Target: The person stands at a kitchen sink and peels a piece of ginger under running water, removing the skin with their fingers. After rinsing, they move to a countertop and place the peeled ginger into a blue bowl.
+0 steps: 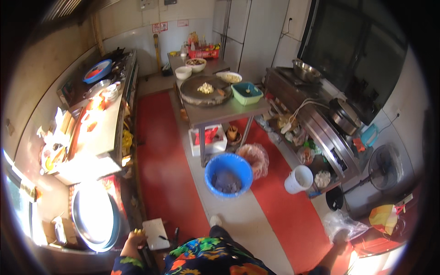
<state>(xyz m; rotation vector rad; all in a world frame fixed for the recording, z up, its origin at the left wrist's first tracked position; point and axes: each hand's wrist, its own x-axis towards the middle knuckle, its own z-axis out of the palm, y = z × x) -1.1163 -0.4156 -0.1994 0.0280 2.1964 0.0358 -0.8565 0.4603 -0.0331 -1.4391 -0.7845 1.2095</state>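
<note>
At the lower left, my left hand is closed around something small and yellowish, beside a white cutting board. A dark-handled tool, perhaps a knife, lies on that board. At the lower right, my right hand is at a clear plastic bag near a red surface; its fingers are dark and blurred, so their hold is unclear. In front of me a blue plastic basin stands on the floor with greyish contents. Further off, a round chopping board on a steel table bears pale chopped pieces.
A white bucket stands right of the basin, near a steel counter. A standing fan is at the right. Red mats cover parts of the floor. A large metal basin stands at the lower left, below the sunlit counter.
</note>
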